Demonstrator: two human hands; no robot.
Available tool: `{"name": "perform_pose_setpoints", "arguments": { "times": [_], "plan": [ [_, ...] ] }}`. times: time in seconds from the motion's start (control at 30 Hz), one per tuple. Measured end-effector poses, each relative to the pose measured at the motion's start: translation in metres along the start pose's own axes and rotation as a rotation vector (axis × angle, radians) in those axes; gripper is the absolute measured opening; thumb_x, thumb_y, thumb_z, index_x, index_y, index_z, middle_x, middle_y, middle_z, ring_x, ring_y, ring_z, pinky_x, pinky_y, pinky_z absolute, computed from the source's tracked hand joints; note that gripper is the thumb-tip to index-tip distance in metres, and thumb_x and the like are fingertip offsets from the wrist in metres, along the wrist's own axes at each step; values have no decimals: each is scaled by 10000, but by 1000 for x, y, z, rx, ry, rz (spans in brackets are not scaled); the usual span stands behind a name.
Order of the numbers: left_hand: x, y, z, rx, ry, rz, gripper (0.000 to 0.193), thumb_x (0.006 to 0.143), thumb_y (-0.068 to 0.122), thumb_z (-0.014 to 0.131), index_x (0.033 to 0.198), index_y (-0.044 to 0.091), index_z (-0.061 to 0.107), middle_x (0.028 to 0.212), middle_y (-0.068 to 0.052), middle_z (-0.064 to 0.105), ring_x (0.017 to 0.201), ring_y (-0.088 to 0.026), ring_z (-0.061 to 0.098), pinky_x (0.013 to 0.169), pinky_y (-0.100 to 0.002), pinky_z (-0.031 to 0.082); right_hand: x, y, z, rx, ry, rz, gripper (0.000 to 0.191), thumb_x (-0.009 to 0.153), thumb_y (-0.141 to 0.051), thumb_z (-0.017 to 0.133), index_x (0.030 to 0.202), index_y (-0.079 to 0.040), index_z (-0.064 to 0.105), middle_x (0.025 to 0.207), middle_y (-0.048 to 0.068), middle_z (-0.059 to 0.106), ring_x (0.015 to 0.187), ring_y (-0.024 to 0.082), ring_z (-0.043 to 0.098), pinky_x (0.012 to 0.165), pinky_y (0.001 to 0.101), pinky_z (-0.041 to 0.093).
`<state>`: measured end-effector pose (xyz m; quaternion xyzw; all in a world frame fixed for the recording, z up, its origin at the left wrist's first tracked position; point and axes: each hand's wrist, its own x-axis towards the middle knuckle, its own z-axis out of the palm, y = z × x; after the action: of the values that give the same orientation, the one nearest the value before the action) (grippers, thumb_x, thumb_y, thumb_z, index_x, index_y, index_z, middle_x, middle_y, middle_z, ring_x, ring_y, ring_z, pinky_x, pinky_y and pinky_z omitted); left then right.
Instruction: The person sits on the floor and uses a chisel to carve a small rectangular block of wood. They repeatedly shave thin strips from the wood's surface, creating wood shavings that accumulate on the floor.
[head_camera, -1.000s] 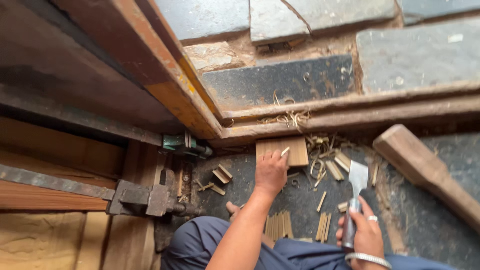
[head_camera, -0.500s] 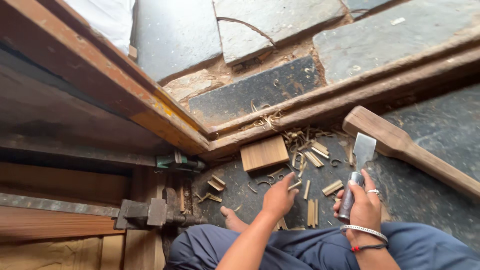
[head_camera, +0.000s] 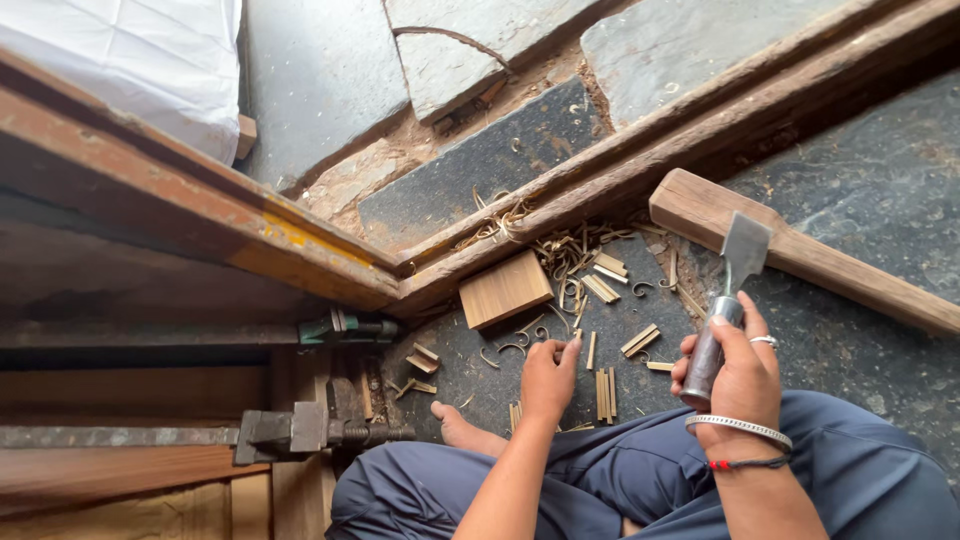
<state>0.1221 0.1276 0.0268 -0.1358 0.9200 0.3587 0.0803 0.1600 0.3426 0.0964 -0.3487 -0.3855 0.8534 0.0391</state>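
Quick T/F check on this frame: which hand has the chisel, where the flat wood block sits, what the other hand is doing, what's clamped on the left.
1. The right hand grips a chisel with its blade pointing up and away. True.
2. The left hand holds a hammer. False: it holds no tool; its fingers reach among the thin wood strips on the floor.
3. A flat rectangular wood block lies on the dark stone floor, apart from both hands. True.
4. The wooden mallet lies on the person's lap. False: it lies on the floor beyond the chisel.
5. Metal clamps sit on the wooden frame at the left. True.
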Motion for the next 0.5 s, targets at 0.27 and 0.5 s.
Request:
{"name": "perform_pose_setpoints", "arguments": {
  "times": [0.27,0.5],
  "plan": [
    [1,11,22,300,53,83,261,806,290,724,982,98,718,1010,-122,702,978,-343,677,858,-471,529,7,-8,-9,114,88,-29,674,992,-214,525,1643,-217,348,787,93,607,518,178,595,402,345,488],
    [5,11,25,346,19,73,234,869,292,701,992,93,696,1032,-143,685,989,-372,664,862,-497,521,11,-8,-10,148,98,5,682,975,-208,528,1632,-213,344,783,102,611,512,185,598,395,349,493]
  ]
}}
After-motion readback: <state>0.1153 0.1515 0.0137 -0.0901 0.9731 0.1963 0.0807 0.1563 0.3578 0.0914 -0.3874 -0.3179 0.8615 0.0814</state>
